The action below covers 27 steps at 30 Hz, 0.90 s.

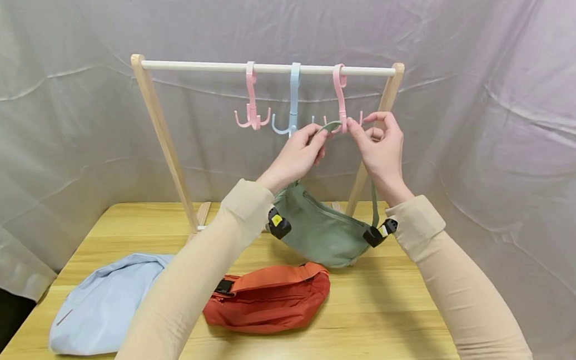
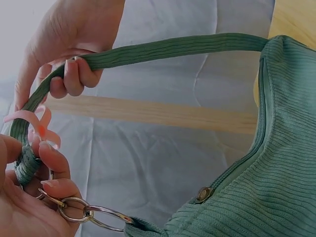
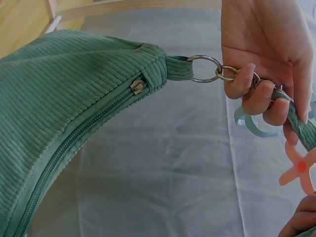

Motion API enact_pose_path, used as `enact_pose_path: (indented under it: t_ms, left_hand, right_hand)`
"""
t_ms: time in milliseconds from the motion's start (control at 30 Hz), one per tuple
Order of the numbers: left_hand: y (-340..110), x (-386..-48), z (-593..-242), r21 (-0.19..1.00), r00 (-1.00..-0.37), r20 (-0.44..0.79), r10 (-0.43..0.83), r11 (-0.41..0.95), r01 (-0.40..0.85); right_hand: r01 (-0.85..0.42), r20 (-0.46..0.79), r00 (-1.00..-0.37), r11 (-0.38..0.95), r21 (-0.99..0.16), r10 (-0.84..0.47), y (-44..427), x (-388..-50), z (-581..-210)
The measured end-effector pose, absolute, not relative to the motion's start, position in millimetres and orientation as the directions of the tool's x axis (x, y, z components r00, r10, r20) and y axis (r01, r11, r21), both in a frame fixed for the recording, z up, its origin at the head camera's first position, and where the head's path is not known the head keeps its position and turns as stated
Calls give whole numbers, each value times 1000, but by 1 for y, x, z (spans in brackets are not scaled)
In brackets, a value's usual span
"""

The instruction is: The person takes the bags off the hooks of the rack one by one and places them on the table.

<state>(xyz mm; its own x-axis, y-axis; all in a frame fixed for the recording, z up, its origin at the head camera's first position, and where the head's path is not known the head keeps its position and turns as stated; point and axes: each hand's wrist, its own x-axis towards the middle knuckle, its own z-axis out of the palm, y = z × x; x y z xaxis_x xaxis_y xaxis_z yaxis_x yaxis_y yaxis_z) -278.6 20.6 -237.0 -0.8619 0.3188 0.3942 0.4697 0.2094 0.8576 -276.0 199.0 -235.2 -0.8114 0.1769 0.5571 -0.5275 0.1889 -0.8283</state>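
A green corduroy shoulder bag (image 1: 320,227) hangs in the air below both hands, its zipper facing up. My left hand (image 1: 297,153) pinches the strap's ringed end; metal rings (image 2: 74,210) link that end to the bag. With curled fingers my right hand (image 1: 382,150) grips the strap (image 2: 168,49) farther along. Between the hands the strap lies against the prongs of the right-hand pink hook (image 1: 341,94), which hangs tilted from a rail. In the right wrist view, the left hand (image 3: 266,54) is plain, while only part of the right hand (image 3: 303,217) shows at the lower corner.
A white rail (image 1: 195,66) on wooden legs also carries a blue hook (image 1: 294,94) and another pink hook (image 1: 251,88). An orange-red belt bag (image 1: 269,307) and a light blue bag (image 1: 103,306) lie on the wooden table (image 1: 382,331). Behind hangs a grey curtain (image 1: 299,24).
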Motion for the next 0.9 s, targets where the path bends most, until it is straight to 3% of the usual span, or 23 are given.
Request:
enact_pose_path:
  t_ms: [600,900]
  left_hand:
    - [19,-280,-236,864,-879,388,277,223,452]
    - [22,-281,-233,898,-900,363,239,168,407]
  right_hand:
    - [-576,615,-788,314,-755,32,189,-247,-223]
    - [-572,607,-794,299,-764,30,197,-268,-240]
